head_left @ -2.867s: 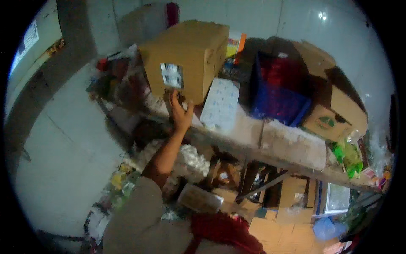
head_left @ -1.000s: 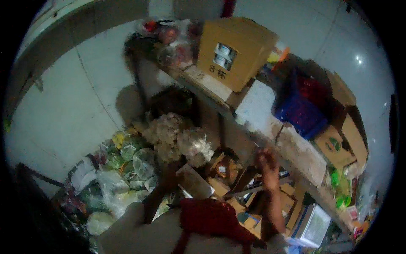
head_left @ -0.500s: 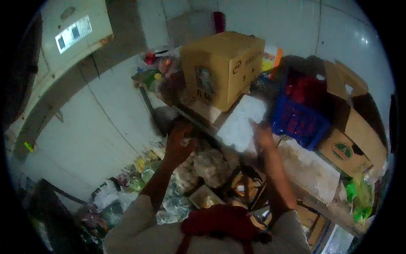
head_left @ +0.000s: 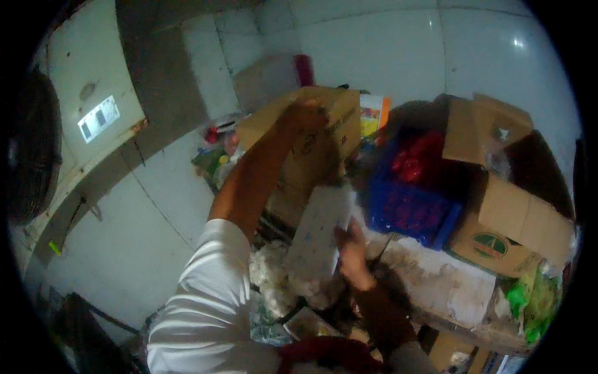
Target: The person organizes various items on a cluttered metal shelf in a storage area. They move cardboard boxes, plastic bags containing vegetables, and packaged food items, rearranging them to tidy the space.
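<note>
A pale, flat carton, scalloped along one edge in the earlier view, hangs tilted at the front of the shelf. Closed on its right edge is my right hand, fingers partly hidden. My left arm reaches up and forward in front of a large brown cardboard box. At the top of that box is my left hand, dark and blurred; its fingers cannot be made out. White lumpy produce in clear bags lies below the carton.
Right of the carton stands a blue plastic crate with red packages. Farther right is an open cardboard box, with a green bag at its near side. A stained white sheet covers the shelf. At left hangs a fan unit.
My left hand has risen from beside the shelf edge to the top of the cardboard box. My right hand and the pale carton have come nearer and lower. The view has shifted.
</note>
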`<state>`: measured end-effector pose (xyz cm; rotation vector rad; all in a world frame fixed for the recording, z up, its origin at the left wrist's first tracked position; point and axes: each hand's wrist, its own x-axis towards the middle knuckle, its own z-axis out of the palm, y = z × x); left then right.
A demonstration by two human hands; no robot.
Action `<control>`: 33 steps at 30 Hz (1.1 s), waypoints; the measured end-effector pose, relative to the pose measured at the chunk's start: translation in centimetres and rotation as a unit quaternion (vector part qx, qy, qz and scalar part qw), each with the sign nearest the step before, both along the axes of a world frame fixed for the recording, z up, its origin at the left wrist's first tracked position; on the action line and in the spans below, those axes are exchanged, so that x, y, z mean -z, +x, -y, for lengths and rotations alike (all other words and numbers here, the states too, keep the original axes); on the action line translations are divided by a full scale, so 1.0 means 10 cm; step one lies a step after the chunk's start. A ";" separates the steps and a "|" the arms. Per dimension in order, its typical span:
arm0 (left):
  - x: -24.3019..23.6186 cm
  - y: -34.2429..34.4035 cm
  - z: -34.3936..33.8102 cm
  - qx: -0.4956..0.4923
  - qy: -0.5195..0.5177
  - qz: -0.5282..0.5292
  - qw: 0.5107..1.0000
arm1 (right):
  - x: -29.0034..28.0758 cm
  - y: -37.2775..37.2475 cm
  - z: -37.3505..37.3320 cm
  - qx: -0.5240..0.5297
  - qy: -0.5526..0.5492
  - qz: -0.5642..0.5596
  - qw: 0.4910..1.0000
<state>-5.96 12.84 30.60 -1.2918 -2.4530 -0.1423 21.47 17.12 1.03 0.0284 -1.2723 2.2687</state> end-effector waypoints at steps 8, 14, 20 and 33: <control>-0.06 -0.33 -0.28 -0.023 -0.089 0.100 0.991 | -0.07 0.91 0.13 -0.038 -0.006 -0.002 0.999; -0.16 -0.07 -0.05 -0.001 -0.026 0.033 0.999 | -0.07 1.27 0.27 -0.001 0.035 0.014 0.999; -0.65 0.45 0.19 -0.055 0.162 -0.069 0.983 | -0.31 1.66 0.22 0.068 0.089 0.078 0.991; -0.06 0.10 0.40 0.066 0.296 0.133 0.944 | -0.69 1.91 -0.25 0.212 0.075 0.025 0.974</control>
